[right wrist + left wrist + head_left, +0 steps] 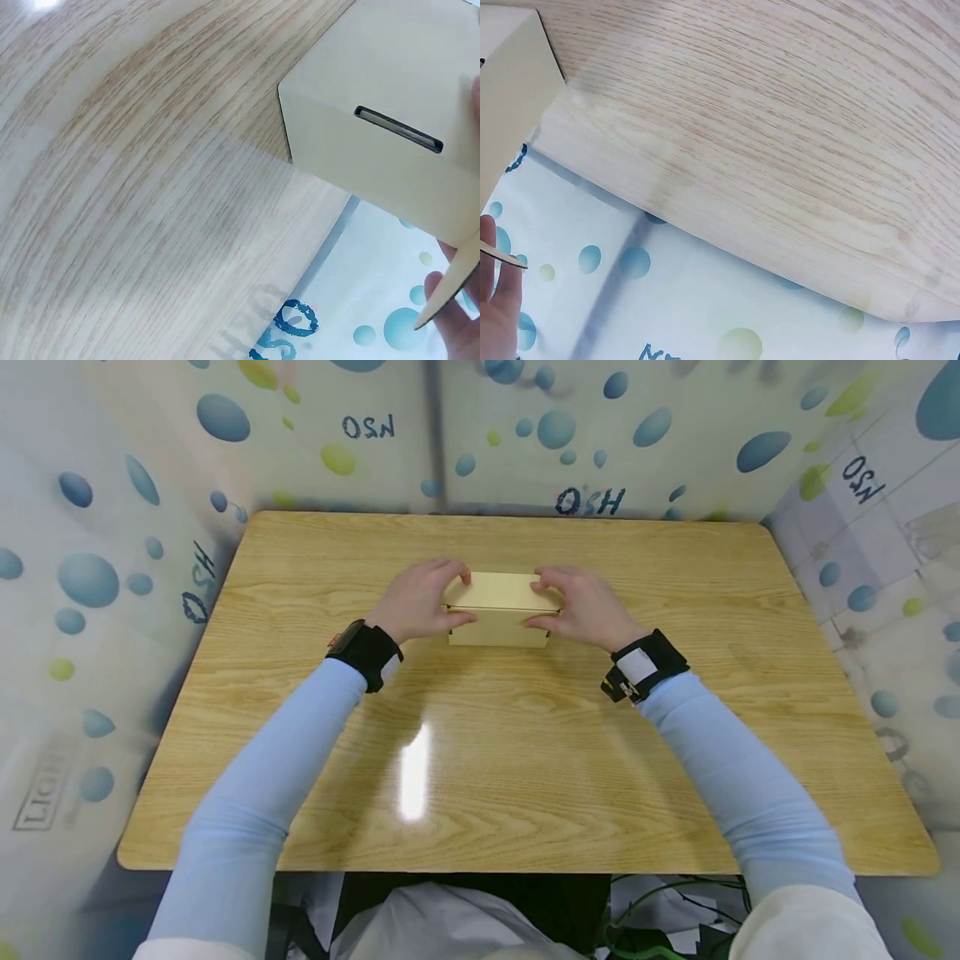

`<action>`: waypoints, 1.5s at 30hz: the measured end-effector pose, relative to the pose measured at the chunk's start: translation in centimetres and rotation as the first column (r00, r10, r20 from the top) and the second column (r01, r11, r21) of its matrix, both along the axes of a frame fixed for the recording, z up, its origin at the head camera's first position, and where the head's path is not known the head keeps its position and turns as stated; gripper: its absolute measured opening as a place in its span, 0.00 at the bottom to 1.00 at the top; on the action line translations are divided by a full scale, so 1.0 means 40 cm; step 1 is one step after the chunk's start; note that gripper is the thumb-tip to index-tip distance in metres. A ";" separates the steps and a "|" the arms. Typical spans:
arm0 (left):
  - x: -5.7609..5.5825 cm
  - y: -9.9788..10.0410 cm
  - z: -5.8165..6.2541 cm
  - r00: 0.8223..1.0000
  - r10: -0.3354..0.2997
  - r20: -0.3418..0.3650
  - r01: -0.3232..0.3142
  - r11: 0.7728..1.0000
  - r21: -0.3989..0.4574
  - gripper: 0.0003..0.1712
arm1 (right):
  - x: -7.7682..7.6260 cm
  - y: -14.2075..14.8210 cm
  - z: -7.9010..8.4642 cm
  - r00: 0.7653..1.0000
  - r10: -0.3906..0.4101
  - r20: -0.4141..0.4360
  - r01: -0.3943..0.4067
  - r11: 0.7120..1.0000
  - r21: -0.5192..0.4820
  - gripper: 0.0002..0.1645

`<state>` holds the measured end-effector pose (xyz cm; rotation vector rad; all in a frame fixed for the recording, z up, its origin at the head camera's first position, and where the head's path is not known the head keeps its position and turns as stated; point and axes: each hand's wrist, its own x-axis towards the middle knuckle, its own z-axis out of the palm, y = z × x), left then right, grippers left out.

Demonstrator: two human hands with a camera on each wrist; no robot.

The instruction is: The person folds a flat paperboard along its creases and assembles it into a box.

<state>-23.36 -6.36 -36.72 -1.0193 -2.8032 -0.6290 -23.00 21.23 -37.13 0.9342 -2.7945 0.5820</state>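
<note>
A small pale cream box (pixel 498 632) stands on the table, its lid (pixel 504 590) on the upper side. My left hand (pixel 422 600) grips the lid's left end, thumb in front and fingers at the back. At the right end, my right hand (pixel 589 607) pinches the lid the same way. In the right wrist view, the box's side (pixel 352 142) has a narrow dark slot (pixel 399 130), and a thin lid edge (pixel 451 281) sticks out beside the fingers (pixel 444 315). The left wrist view catches a corner of the box (pixel 514 97) and a few fingers (pixel 501 319).
The wood-grain table (pixel 517 760) spreads around the box and reflects a bright light. White curtains (pixel 480 435) with blue and green dots enclose its back and sides. Cables (pixel 675 893) hang below the front edge at right.
</note>
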 end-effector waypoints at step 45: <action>0.011 -0.037 0.003 0.999 -0.052 -0.014 0.052 0.998 -0.025 0.21 | 0.028 0.020 0.031 0.999 0.039 0.004 -0.039 0.994 0.098 0.27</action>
